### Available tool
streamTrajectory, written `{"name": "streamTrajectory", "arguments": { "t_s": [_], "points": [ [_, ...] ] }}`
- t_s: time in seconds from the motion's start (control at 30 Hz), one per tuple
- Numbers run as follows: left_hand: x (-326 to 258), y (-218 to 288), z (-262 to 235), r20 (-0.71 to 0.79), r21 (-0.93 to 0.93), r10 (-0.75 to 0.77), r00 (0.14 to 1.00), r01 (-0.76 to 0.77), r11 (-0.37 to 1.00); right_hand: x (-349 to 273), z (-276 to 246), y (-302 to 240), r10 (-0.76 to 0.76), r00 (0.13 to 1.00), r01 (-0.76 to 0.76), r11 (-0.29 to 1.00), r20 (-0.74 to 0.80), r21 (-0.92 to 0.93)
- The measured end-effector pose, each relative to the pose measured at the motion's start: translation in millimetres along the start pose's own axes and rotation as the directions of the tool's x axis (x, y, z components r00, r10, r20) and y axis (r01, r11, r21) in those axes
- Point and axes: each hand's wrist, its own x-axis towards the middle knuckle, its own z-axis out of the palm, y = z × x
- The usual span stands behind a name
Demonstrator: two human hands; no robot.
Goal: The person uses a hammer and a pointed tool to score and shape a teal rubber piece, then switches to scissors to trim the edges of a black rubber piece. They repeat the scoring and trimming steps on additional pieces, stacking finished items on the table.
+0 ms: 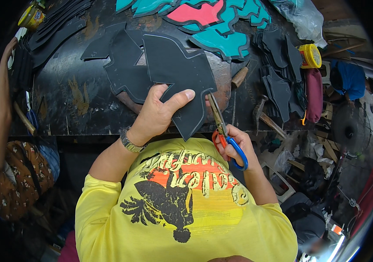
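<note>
My left hand (162, 107) grips a black cut-out sheet (173, 61) with white marked lines, thumb on top and the fingers underneath, out of sight. The sheet is held up over the near edge of the table, its pointed end toward me. In my right hand (238, 142) is a pair of scissors (218, 115) with one red and one blue handle loop. Their blades point away from me and meet the sheet's right edge. Another black cut piece (125, 72) lies on the table just left of the held sheet.
Teal pieces (221, 41) and a pink piece (195, 13) lie at the back. Stacked black pieces (276, 56) sit at right, near a hammer (269, 118), a wooden-handled tool (239, 77) and a yellow jar (310, 56). A co-worker's arm (3, 96) reaches in at left.
</note>
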Motion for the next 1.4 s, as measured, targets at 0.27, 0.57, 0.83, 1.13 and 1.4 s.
{"name": "streamTrajectory", "arguments": {
  "t_s": [0.27,0.57,0.83,1.13,1.4],
  "points": [
    [0.3,3.0,-0.9,0.031,0.042,-0.024,0.999,0.023,0.999,-0.5,-5.6,7.2,0.002,0.999,-0.006,0.995,0.046,0.102],
    [2.9,2.3,-3.9,0.033,0.068,0.003,0.999,-0.005,0.998,-0.6,-5.1,9.2,0.01,0.999,-0.016,0.993,0.049,0.12],
    [4.5,1.7,-6.9,0.015,0.087,0.021,1.0,-0.023,0.996,2.1,-1.3,8.4,0.015,1.0,-0.015,0.997,0.004,0.076],
    [6.6,2.4,-11.3,0.021,0.15,0.024,1.0,-0.026,0.988,3.4,0.4,9.7,-0.004,1.0,0.004,0.998,-0.004,0.058],
    [7.4,1.4,-11.0,0.016,0.142,0.05,0.999,-0.052,0.988,2.2,-0.9,5.3,0.042,0.999,-0.042,0.999,-0.007,-0.003]
  ]
}}
